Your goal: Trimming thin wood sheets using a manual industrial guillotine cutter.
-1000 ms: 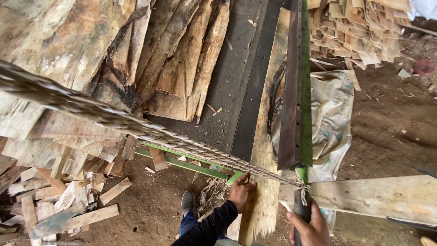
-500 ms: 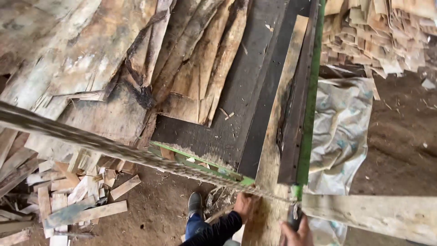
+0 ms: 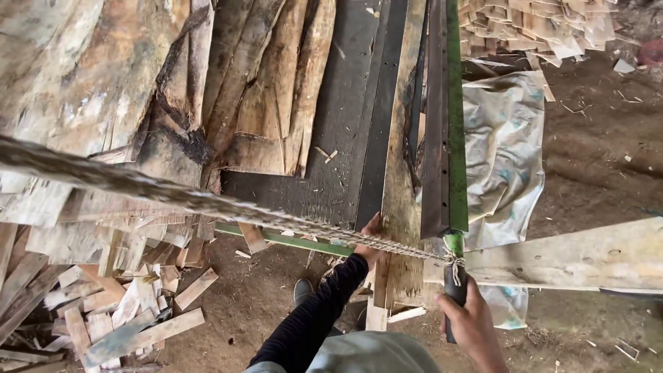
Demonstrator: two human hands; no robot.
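Note:
My right hand [image 3: 475,323] grips the dark handle [image 3: 454,290] at the near end of a long green-edged cutter blade [image 3: 442,117], where a twisted rope [image 3: 138,185] is tied. My left hand [image 3: 371,236], in a black sleeve, presses on a thin wooden veneer strip [image 3: 400,173] that lies along the dark metal cutting bed [image 3: 345,110], just left of the blade. More rough veneer sheets [image 3: 276,90] lie on the bed further left.
A wide veneer pile [image 3: 76,76] fills the left. Offcut sticks [image 3: 117,304] litter the dirt floor at lower left. A plastic sack [image 3: 504,145] hangs right of the blade, a pale plank [image 3: 587,255] juts right, and stacked offcuts [image 3: 539,27] lie at top right.
The view has shifted, so the blade and bed sit nearer and more upright. My left hand stays on the veneer strip and my right hand stays on the handle.

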